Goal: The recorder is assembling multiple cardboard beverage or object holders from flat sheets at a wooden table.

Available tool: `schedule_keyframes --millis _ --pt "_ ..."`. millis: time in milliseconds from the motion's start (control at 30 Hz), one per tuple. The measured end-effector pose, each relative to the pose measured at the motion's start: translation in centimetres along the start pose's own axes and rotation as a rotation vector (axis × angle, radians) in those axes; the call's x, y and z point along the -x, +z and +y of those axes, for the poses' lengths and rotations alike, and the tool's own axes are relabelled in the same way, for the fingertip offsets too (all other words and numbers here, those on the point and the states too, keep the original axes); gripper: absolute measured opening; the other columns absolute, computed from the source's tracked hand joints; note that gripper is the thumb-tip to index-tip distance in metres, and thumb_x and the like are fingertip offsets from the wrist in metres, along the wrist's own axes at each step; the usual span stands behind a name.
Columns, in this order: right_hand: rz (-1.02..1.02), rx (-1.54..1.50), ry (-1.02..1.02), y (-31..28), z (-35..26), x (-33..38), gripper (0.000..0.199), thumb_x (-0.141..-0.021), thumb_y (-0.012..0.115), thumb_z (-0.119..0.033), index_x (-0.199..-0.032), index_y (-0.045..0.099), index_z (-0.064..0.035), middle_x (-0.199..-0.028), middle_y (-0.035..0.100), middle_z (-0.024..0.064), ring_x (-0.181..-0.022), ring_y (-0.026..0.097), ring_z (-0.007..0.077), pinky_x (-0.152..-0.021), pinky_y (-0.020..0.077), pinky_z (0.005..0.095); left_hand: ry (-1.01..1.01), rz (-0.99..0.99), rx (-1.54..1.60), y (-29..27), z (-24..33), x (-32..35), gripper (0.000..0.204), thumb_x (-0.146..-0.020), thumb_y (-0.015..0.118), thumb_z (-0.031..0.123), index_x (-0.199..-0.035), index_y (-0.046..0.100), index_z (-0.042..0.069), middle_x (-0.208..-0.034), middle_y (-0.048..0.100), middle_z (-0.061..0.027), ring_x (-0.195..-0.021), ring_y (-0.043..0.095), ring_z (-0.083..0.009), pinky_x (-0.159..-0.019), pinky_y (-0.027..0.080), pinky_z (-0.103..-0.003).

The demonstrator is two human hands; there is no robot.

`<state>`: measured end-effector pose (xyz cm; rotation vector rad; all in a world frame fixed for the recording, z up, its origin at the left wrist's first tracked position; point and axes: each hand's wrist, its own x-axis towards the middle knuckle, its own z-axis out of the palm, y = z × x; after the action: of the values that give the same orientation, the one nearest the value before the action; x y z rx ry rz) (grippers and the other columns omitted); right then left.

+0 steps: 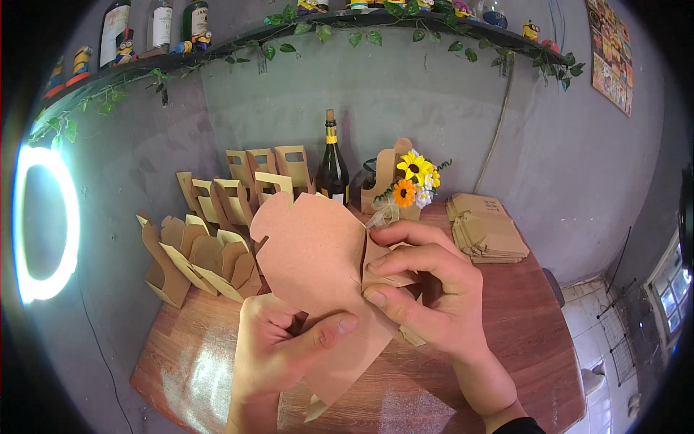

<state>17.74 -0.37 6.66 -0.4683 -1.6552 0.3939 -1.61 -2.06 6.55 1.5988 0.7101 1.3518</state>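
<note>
Both hands hold up a brown cardboard box blank (314, 249), partly folded, above the middle of the table. A rounded, notched panel of it faces me, and a longer panel slants down toward the table's front edge. My left hand (282, 351) grips the blank's lower left side, thumb flat on its face and fingers hidden behind. At the right edge, my right hand (437, 293) pinches a folded flap between thumb and fingers. The fingers partly cover this flap.
Folded cardboard carriers (210, 257) stand in rows at the table's (506, 347) left. Behind are a dark corked bottle (332, 163) and artificial flowers (414, 173) by a carrier. Flat blanks (488, 228) are stacked at right. A ring light (72, 217) glows at left.
</note>
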Motion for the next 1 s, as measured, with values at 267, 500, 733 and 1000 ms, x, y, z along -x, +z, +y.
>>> schedule_keyframes --millis 267,500,733,1000 --pt "0.033 -0.088 0.014 0.3 0.3 0.2 0.022 -0.078 0.072 0.003 -0.099 0.067 0.0013 -0.118 0.056 0.0144 -0.1 0.062 0.0158 -0.083 0.0537 0.0273 -0.101 0.041 0.187 0.8 0.4 -0.1 0.017 -0.08 0.074 0.001 -0.095 0.068 -0.006 -0.08 0.069 -0.0045 -0.07 0.06 -0.0047 -0.059 0.048 -0.019" --pt "0.002 -0.032 -0.028 0.0 0.1 0.0 0.022 -0.078 0.07 0.005 -0.1 0.067 0.002 -0.118 0.056 0.015 -0.096 0.063 0.015 -0.08 0.0548 0.0261 -0.076 0.06 0.256 1.2 0.3 -0.1 0.023 -0.079 0.075 0.0 -0.1 0.067 -0.005 -0.089 0.07 -0.0063 -0.077 0.064 -0.0078 -0.066 0.051 -0.022" --pt "-0.052 -0.106 0.023 -0.2 0.3 0.2 0.023 -0.075 0.073 0.001 -0.097 0.07 -0.0001 -0.12 0.057 0.0177 -0.111 0.057 0.0253 -0.093 0.0441 0.036 -0.068 0.046 0.234 1.0 0.5 -0.2 0.024 -0.078 0.076 0.001 -0.099 0.067 -0.005 -0.089 0.071 -0.0093 -0.077 0.066 -0.0104 -0.066 0.053 -0.024" --pt "-0.084 0.014 -0.083 -0.2 0.5 0.0 0.025 -0.078 0.069 0.0 -0.102 0.071 -0.0024 -0.117 0.059 0.0138 -0.101 0.059 0.0213 -0.085 0.0476 0.0311 -0.046 0.046 0.285 0.9 0.5 -0.2 0.023 -0.079 0.075 0.0 -0.1 0.067 -0.006 -0.09 0.071 -0.0112 -0.078 0.067 -0.0118 -0.066 0.054 -0.024"
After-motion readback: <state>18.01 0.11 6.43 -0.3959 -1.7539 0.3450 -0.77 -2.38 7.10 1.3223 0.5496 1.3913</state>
